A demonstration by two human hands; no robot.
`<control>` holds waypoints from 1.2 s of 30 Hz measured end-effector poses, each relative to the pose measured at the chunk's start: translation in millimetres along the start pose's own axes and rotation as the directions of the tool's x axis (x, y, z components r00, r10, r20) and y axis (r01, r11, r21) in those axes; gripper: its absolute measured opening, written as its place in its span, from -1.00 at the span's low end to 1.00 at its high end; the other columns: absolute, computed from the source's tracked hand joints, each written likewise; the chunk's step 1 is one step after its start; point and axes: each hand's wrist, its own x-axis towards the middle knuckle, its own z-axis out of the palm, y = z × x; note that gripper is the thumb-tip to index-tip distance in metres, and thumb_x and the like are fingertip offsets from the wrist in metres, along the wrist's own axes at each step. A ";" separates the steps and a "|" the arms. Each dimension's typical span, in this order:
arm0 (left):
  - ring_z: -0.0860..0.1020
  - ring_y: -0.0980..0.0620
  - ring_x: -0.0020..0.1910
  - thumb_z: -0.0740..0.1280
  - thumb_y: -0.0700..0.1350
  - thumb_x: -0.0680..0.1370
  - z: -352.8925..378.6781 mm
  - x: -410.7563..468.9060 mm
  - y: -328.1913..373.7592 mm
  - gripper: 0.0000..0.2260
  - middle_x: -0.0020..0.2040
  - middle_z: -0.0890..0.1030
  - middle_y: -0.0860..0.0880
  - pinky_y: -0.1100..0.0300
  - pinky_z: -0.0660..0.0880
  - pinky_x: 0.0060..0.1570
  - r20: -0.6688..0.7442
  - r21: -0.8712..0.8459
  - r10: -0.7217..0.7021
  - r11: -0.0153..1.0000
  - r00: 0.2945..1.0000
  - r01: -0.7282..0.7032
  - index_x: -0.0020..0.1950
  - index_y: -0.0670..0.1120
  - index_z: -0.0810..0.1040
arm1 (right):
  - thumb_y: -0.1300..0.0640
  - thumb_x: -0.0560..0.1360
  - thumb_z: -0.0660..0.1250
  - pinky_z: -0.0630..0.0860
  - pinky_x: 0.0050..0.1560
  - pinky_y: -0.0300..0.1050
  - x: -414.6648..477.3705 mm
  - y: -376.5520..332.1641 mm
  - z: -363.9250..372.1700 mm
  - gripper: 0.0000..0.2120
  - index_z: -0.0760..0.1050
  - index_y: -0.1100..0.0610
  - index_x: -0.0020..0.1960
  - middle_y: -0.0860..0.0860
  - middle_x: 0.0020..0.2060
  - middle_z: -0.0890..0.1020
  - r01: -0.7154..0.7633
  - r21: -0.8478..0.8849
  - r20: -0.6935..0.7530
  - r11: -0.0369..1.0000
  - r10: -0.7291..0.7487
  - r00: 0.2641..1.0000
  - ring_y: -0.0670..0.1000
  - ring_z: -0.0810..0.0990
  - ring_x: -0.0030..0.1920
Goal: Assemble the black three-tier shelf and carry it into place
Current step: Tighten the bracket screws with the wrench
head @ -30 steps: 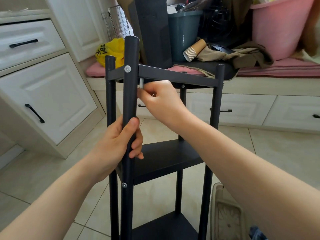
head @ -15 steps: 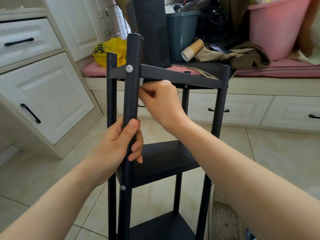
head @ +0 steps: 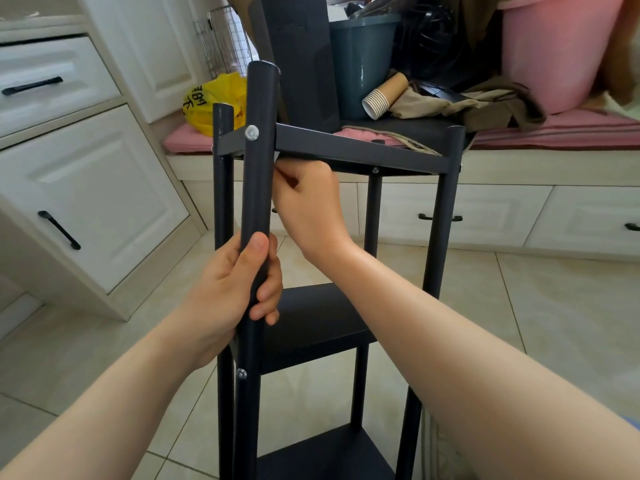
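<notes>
Shelf assembly, kitchen floor: the black three-tier shelf stands upright on the tile floor, centre frame, just in front of a low window seat and to the right of a white cabinet.

L. hand is wrapped round the near post about midway between top and middle tiers, thumb up the front of the tube, fingers curled round its right side. R. hand is tucked just under the top tier, right beside the same post, fingers bunched and pinching a small pale part. Only a sliver of it shows, so what it is can't be told.

A silver screw head sits in the post at top-tier level; a second screw shows lower down, at the middle tier. The bottom tier is visible near the frame's lower edge. The other three posts stand upright at the remaining corners.

Behind, on the seat's pink cushion: a yellow plastic bag, a black panel standing on end, a dark teal bin, a stack of paper cups lying on its side against the bin, crumpled brown cloth and a pink tub at far right. A wire rack stands in the corner by the cabinet. Black handles mark the drawers on the cabinet and under the seat.
</notes>
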 end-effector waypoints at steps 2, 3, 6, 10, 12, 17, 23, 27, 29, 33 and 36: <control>0.29 0.10 -0.56 0.27 0.39 0.43 -1.0 2.0 0.3 -0.57 -0.46 0.35 0.03 0.23 0.45 -0.47 -0.027 0.008 -0.005 1.000 1.000 0.005 -0.14 0.02 0.47 | 0.26 0.59 0.31 0.46 -0.27 -0.02 -0.6 1.2 -2.4 -0.69 0.51 0.33 -0.31 0.10 -0.45 0.51 -0.015 0.019 0.033 1.000 0.014 0.999 0.06 0.43 -0.39; 0.29 0.10 -0.56 0.26 0.37 0.43 -1.9 3.1 0.5 -0.57 -0.46 0.34 0.02 0.23 0.45 -0.46 -0.034 0.015 -0.005 1.000 0.999 0.006 -0.12 -0.01 0.45 | 0.26 0.59 0.31 0.43 -0.26 -0.08 -1.0 1.2 -4.3 -0.69 0.52 0.30 -0.32 0.03 -0.47 0.50 -0.034 0.024 0.053 0.999 0.032 0.998 -0.03 0.41 -0.40; 0.29 0.09 -0.56 0.26 0.35 0.43 -4.4 4.3 0.5 -0.55 -0.45 0.34 0.02 0.22 0.46 -0.45 -0.032 0.024 -0.007 1.000 0.999 0.008 -0.11 -0.05 0.42 | 0.26 0.58 0.32 0.48 -0.14 -0.08 -1.0 -0.7 -11.8 -0.73 0.57 0.19 -0.30 -0.07 -0.43 0.54 -0.099 0.011 0.116 0.995 0.097 0.988 -0.08 0.48 -0.33; 0.29 0.09 -0.55 0.26 0.35 0.43 -8.1 3.4 0.1 -0.63 -0.45 0.34 0.03 0.22 0.46 -0.44 0.001 0.016 -0.006 1.000 1.000 0.006 -0.18 0.05 0.49 | 0.20 0.58 0.30 0.41 -0.24 -0.10 -1.3 -6.2 -20.6 -0.69 0.55 0.13 -0.34 -0.07 -0.50 0.48 -0.150 -0.066 0.199 0.986 0.160 0.967 -0.02 0.45 -0.36; 0.29 0.09 -0.55 0.25 0.35 0.43 -9.6 2.4 0.1 -0.66 -0.45 0.34 0.02 0.22 0.47 -0.43 0.015 0.019 -0.005 1.000 1.000 0.004 -0.22 0.09 0.51 | 0.19 0.58 0.29 0.37 -0.27 -0.18 -2.7 -8.9 -23.4 -0.69 0.55 0.12 -0.34 -0.15 -0.55 0.42 -0.153 -0.094 0.217 0.984 0.170 0.961 -0.10 0.40 -0.41; 0.30 0.09 -0.54 0.25 0.35 0.44 -12.5 -1.3 0.0 -0.66 -0.45 0.35 0.02 0.22 0.48 -0.41 0.032 0.017 0.000 1.000 0.999 -0.001 -0.22 0.09 0.52 | 0.20 0.58 0.30 0.39 -0.28 -0.21 -4.2 -13.6 -29.3 -0.72 0.60 0.24 -0.28 -0.14 -0.52 0.45 -0.110 -0.122 0.203 0.986 0.133 0.970 -0.15 0.41 -0.42; 0.30 0.09 -0.54 0.26 0.35 0.51 -13.9 -3.1 -0.3 -0.64 -0.45 0.35 0.02 0.21 0.50 -0.39 0.041 0.019 -0.008 1.000 0.999 0.007 -0.22 0.09 0.51 | 0.20 0.58 0.32 0.39 -0.32 -0.26 -5.8 -18.0 -25.3 -0.73 0.64 0.23 -0.26 -0.12 -0.50 0.52 -0.043 -0.110 0.187 0.993 0.063 0.980 -0.16 0.43 -0.44; 0.31 0.10 -0.54 0.33 0.44 0.42 -15.6 -3.8 0.8 -0.58 -0.45 0.35 0.02 0.20 0.51 -0.37 0.070 0.018 -0.003 1.000 0.998 0.002 -0.21 0.08 0.51 | 0.22 0.58 0.34 0.40 -0.29 -0.27 -7.2 -15.7 -22.5 -0.77 0.68 0.26 -0.20 -0.19 -0.52 0.47 -0.005 -0.125 0.143 0.992 0.023 0.990 -0.18 0.42 -0.47; 0.32 0.10 -0.54 0.36 0.49 0.36 -16.8 -4.0 1.0 -0.53 -0.45 0.36 0.03 0.19 0.52 -0.37 0.084 0.019 -0.006 1.000 0.996 0.004 -0.21 0.09 0.51 | 0.22 0.56 0.36 0.39 -0.29 -0.24 -7.8 -13.4 -20.2 -0.78 0.69 0.25 -0.20 -0.21 -0.56 0.44 -0.004 -0.118 0.116 0.993 0.017 0.993 -0.18 0.42 -0.48; 0.31 0.10 -0.53 0.36 0.50 0.35 -18.0 -3.6 1.3 -0.52 -0.44 0.35 0.03 0.18 0.53 -0.36 0.099 0.027 -0.006 1.000 0.995 0.003 -0.21 0.09 0.50 | 0.22 0.55 0.38 0.39 -0.26 -0.24 -9.2 -11.6 -12.2 -0.72 0.61 0.11 -0.33 -0.25 -0.56 0.42 0.017 -0.117 0.088 0.993 -0.006 0.996 -0.17 0.44 -0.46; 0.31 0.10 -0.53 0.35 0.49 0.37 -19.5 -4.0 2.1 -0.52 -0.44 0.35 0.03 0.18 0.53 -0.35 0.110 0.039 -0.015 0.999 0.994 0.011 -0.20 0.08 0.49 | 0.23 0.56 0.37 0.44 -0.26 -0.13 -10.1 -10.7 -5.8 -0.57 0.41 -0.06 -0.44 -0.21 -0.52 0.43 0.037 -0.124 0.051 0.992 -0.031 0.998 -0.13 0.43 -0.44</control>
